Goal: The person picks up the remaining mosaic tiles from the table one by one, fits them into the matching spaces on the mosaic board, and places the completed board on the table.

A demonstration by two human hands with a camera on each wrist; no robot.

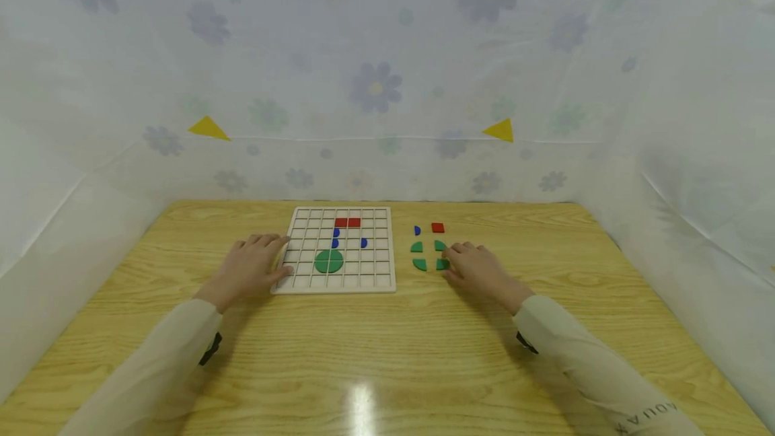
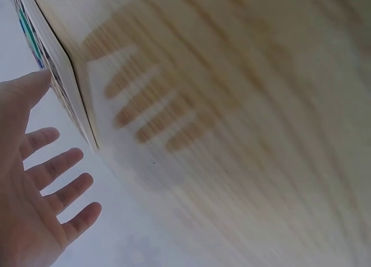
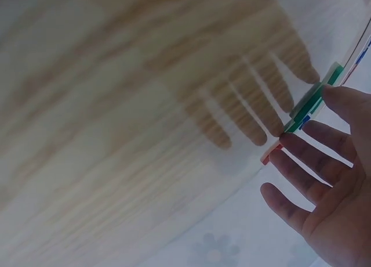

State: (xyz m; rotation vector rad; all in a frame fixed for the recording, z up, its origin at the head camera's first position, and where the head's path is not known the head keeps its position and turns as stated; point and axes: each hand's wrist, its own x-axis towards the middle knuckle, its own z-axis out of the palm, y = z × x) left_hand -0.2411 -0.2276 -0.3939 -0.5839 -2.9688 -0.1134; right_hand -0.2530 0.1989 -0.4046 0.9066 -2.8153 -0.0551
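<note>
Right hand (image 1: 481,271) is held with its fingers apart and loosely bent at the two right-hand members of a group of four green quarter-circle pieces (image 1: 420,264), laid just right of a gridded board (image 1: 382,268). Whether either piece is touched cannot be told for certain; in the right wrist view the digits are seen spread, with nothing clearly pinched.

By their look, these pieces can be judged light, stiff, a little slick and not easily broken. Being flat and small, they are best taken by opposite edges between thumb and fingertip, as little height is offered to a grip. Just beyond them, a blue half-disc (image 1: 417,230) and a red square (image 1: 438,227) are laid side by side.

The board, pale, thin and apparently rigid, is divided by dark lines into square cells. On it are set a green disc (image 1: 333,266) split into quarters, two adjoining red blocks (image 1: 342,223) and three blue half-rounds (image 1: 364,243). Its left edge is bordered by the left hand (image 1: 248,266), thumb and fingers spread; it would probably be steadied best by that rim.

All this is borne by a wood-grained tabletop (image 1: 387,342), smooth enough for light to be reflected. Behind, soft, creased cloth (image 1: 375,32) is printed with flowers, and two yellow triangles (image 1: 208,128) are seen against it.
</note>
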